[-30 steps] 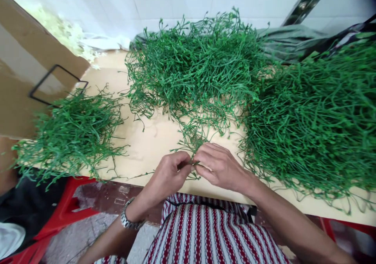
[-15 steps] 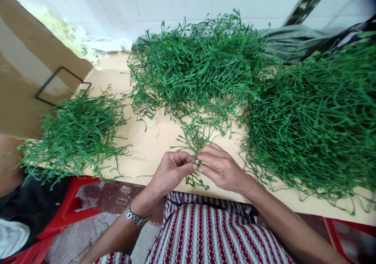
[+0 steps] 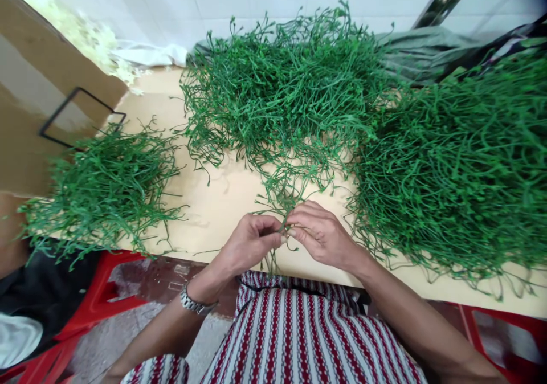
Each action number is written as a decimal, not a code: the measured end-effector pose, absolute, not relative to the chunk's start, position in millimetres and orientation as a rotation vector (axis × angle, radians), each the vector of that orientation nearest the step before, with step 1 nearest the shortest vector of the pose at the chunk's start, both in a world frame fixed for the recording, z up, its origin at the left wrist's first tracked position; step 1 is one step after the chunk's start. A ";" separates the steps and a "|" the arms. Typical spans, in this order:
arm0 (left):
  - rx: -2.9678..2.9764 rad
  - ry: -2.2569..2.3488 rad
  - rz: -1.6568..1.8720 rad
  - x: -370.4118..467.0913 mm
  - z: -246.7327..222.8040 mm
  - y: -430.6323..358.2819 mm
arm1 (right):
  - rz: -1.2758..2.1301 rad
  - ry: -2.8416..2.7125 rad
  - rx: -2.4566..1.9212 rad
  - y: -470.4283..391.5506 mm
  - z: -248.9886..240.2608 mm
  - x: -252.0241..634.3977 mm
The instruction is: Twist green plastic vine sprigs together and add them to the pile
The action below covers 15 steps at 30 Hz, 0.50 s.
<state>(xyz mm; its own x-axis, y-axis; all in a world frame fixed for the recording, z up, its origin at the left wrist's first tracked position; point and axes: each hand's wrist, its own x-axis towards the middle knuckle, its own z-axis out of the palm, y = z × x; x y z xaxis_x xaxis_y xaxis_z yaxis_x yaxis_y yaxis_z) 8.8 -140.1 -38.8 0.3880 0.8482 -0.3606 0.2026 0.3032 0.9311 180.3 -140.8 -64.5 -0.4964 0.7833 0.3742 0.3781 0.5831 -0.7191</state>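
My left hand [image 3: 252, 244] pinches a small bunch of thin green plastic-looking stems [image 3: 272, 261] between thumb and fingers, over the table's front edge. A watch sits on that wrist. Close against it, my right hand [image 3: 322, 235] has its thumb and fingertips closed on the same stems. The exact grip between the fingertips is partly hidden. Just beyond my hands lie loose stems [image 3: 286, 193], trailing from a large heap of green stems [image 3: 282, 93] at the back of the table.
A bigger pile of stems [image 3: 453, 179] covers the table's right side; a smaller pile [image 3: 115, 184] lies left. Behind that stands a cardboard box [image 3: 25, 105] with a black wire frame [image 3: 79, 90]. Another person's arm [image 3: 11, 241] and a red stool [image 3: 92, 298] are at left.
The held stems have turned: their lower ends now hang further left, beneath my left hand, with one thin tip below my right fingers. Both hands keep their pinch. The view has shifted slightly.
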 end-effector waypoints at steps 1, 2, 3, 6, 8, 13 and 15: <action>1.201 1.127 0.592 9.2 -39.1 -140.2 | 0.777 -2.074 -0.942 -142.3 -65.4 179.5; 1.185 1.128 0.612 9.8 -39.4 -140.3 | 0.823 -2.040 -0.964 -143.9 -66.4 178.5; 1.169 1.127 0.632 10.3 -39.5 -140.3 | 0.867 -2.013 -0.984 -145.6 -67.6 177.5; 1.138 1.116 0.657 11.3 -40.0 -139.7 | 0.900 -1.968 -1.019 -150.6 -71.8 173.9; 1.150 1.111 0.644 11.0 -40.7 -139.2 | 0.814 -1.985 -1.028 -153.3 -74.8 171.6; 1.460 1.146 0.595 8.7 -42.5 -139.9 | 0.595 -2.064 -1.071 -157.0 -77.2 168.0; 1.685 1.188 0.565 8.4 -41.4 -140.8 | 0.583 -2.087 -1.104 -156.9 -75.8 168.0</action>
